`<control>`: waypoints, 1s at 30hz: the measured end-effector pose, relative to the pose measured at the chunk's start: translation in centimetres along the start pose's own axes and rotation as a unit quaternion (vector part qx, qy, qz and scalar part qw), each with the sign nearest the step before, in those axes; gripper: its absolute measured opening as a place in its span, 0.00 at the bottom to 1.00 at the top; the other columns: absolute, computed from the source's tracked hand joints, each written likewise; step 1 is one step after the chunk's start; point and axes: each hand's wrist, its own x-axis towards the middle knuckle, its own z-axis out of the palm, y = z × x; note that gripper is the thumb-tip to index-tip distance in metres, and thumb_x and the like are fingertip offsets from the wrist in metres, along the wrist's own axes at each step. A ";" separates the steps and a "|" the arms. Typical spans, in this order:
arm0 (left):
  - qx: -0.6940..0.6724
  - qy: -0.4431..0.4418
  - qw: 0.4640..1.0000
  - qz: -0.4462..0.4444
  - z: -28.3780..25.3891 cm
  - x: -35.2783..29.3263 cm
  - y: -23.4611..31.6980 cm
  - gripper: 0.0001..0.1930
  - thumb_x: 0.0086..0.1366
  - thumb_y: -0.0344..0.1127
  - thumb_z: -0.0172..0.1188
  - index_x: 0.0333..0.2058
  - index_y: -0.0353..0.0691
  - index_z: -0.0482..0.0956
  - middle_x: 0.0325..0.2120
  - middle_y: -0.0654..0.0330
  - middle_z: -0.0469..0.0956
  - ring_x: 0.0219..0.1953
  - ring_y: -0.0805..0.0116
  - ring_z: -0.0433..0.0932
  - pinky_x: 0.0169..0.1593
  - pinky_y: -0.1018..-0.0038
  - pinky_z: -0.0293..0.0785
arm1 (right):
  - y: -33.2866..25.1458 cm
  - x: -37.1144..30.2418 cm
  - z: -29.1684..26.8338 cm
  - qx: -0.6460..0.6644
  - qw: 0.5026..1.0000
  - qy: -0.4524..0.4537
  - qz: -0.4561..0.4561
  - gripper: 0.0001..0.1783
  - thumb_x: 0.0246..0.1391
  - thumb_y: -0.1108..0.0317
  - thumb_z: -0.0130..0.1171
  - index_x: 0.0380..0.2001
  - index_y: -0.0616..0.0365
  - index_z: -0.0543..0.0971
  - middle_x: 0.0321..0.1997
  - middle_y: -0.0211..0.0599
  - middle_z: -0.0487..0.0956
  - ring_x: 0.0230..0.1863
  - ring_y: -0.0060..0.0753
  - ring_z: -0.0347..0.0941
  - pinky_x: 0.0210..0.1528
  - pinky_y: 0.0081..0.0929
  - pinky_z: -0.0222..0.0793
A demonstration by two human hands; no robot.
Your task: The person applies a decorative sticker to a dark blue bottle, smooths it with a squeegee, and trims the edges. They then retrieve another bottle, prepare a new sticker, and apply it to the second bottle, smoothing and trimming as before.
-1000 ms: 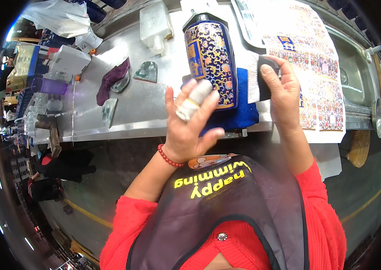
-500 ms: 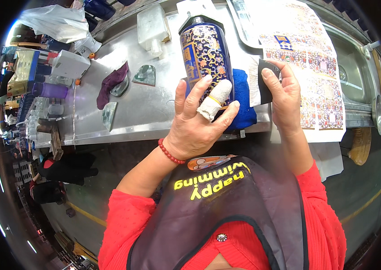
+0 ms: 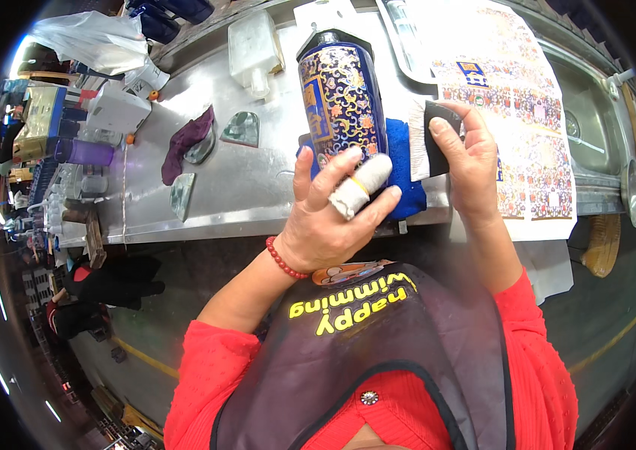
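A dark blue bottle (image 3: 344, 105) with a gold and coloured floral pattern lies on a blue towel (image 3: 405, 161), its neck pointing away from me. My left hand (image 3: 336, 206) curls round the bottle's near end with spread fingers; the underside of this grip is hidden. One finger wears a white cloth cover (image 3: 360, 189) held by a yellow band. Off the bottle's right side, my right hand (image 3: 472, 165) pinches a flat black brush (image 3: 438, 135) with a pale fringe of bristles along its left edge. The brush does not touch the bottle.
Patterned decal sheets (image 3: 532, 142) cover the right of the metal table (image 3: 250, 199), beside a sink (image 3: 588, 127). A shallow tray (image 3: 408, 45) lies behind the towel. Leftward are a clear square bottle (image 3: 252, 49), a purple cloth (image 3: 185, 146) and green-white pieces (image 3: 241, 129).
The bottle has turned slightly under my left hand, whose fingers have shifted a little toward me. My right hand has moved the brush slightly left.
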 end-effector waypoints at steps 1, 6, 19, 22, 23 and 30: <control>-0.012 0.023 1.000 0.003 0.0 -0.2 -0.1 0.16 0.59 0.36 0.65 0.47 0.58 0.84 0.54 0.65 0.81 0.64 0.58 0.68 0.76 0.44 0.37 | -0.1 0.1 0.6 -0.029 1.000 0.000 -0.009 0.14 0.65 0.72 0.61 0.51 0.63 0.76 0.46 0.33 0.80 0.46 0.18 0.74 0.51 0.17 0.72; -0.112 0.061 0.979 -0.157 0.1 -1.5 -1.6 0.40 0.54 0.38 0.70 0.66 0.40 0.67 0.63 0.47 0.70 0.64 0.42 0.64 0.74 0.45 0.36 | -0.6 1.6 3.5 -0.134 0.981 -0.114 -0.081 0.13 0.61 0.69 0.63 0.48 0.61 0.78 0.40 0.34 0.81 0.43 0.21 0.74 0.47 0.21 0.72; 0.018 0.060 0.988 -0.140 -0.2 -0.9 -3.5 0.40 0.52 0.58 0.73 0.61 0.44 0.74 0.57 0.54 0.76 0.63 0.49 0.65 0.74 0.42 0.30 | -3.0 6.0 1.6 -0.500 0.825 -0.049 -0.258 0.12 0.56 0.71 0.68 0.44 0.55 0.82 0.34 0.32 0.82 0.39 0.26 0.76 0.42 0.26 0.68; 0.045 0.077 0.989 -0.120 -0.2 -0.8 -3.3 0.40 0.53 0.55 0.74 0.60 0.43 0.73 0.53 0.52 0.79 0.63 0.46 0.68 0.74 0.40 0.30 | -7.4 5.0 3.6 -0.515 0.657 -0.324 -0.446 0.17 0.47 0.73 0.71 0.42 0.52 0.83 0.30 0.29 0.81 0.36 0.33 0.77 0.41 0.32 0.68; 0.040 0.092 0.988 -0.120 -0.1 -0.8 -3.3 0.40 0.51 0.55 0.75 0.60 0.43 0.73 0.55 0.52 0.78 0.64 0.46 0.67 0.74 0.41 0.30 | -8.1 6.2 4.6 -0.484 0.719 -0.359 -0.347 0.16 0.47 0.73 0.71 0.42 0.52 0.83 0.30 0.29 0.81 0.36 0.33 0.77 0.41 0.33 0.68; 0.016 0.068 0.979 -0.194 -0.6 -1.7 -3.6 0.42 0.50 0.56 0.76 0.60 0.41 0.73 0.56 0.50 0.76 0.66 0.47 0.63 0.74 0.42 0.29 | -7.0 10.2 6.8 -0.516 0.669 -0.214 -0.491 0.13 0.46 0.70 0.67 0.38 0.46 0.83 0.26 0.31 0.71 0.31 0.33 0.73 0.42 0.35 0.64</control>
